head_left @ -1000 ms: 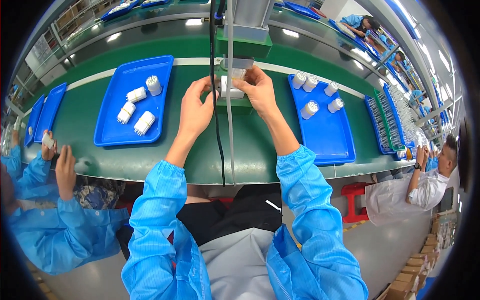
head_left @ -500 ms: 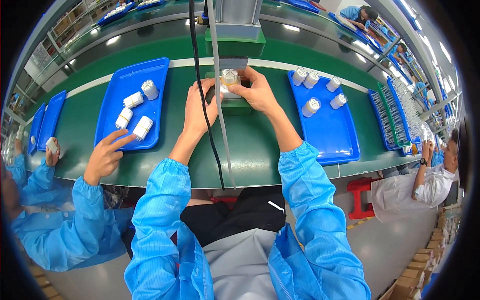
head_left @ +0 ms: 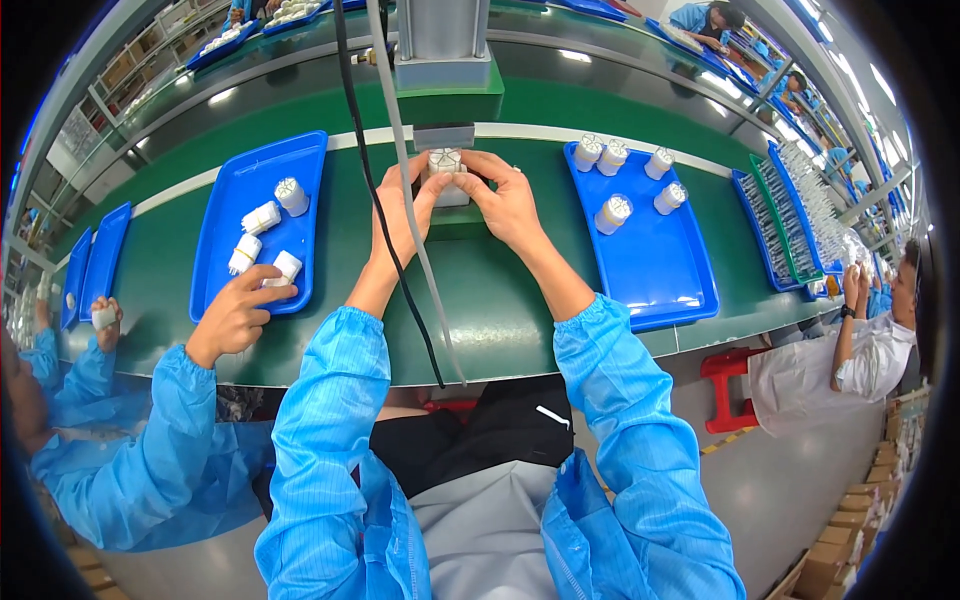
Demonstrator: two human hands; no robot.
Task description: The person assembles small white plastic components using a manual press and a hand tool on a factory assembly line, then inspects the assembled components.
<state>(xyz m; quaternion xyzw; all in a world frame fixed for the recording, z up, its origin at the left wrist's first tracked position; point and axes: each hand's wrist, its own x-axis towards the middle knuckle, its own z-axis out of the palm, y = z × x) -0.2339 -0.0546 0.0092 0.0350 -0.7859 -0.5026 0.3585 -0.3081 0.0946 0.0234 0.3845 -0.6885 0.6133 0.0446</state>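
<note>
A white ribbed cylindrical part stands upright below the press head, directly in front of a grey metal plate. My left hand closes on it from the left, its fingers partly hidden behind the part and a hanging cable. From the other side my right hand grips the same part, and both thumbs press its front. Just beneath is a white block on a green base. Whether the part rests on the block cannot be seen, because my thumbs cover the join.
Blue trays with several white cylindrical parts lie left and right. A co-worker's hand reaches into the left tray. Above my hands is the press. A black cable and a grey tube hang across my left hand.
My left hand has come in onto the part, and both thumbs now meet on its front. The co-worker's fingers have taken hold of a white part in the left tray. The view has shifted slightly.
</note>
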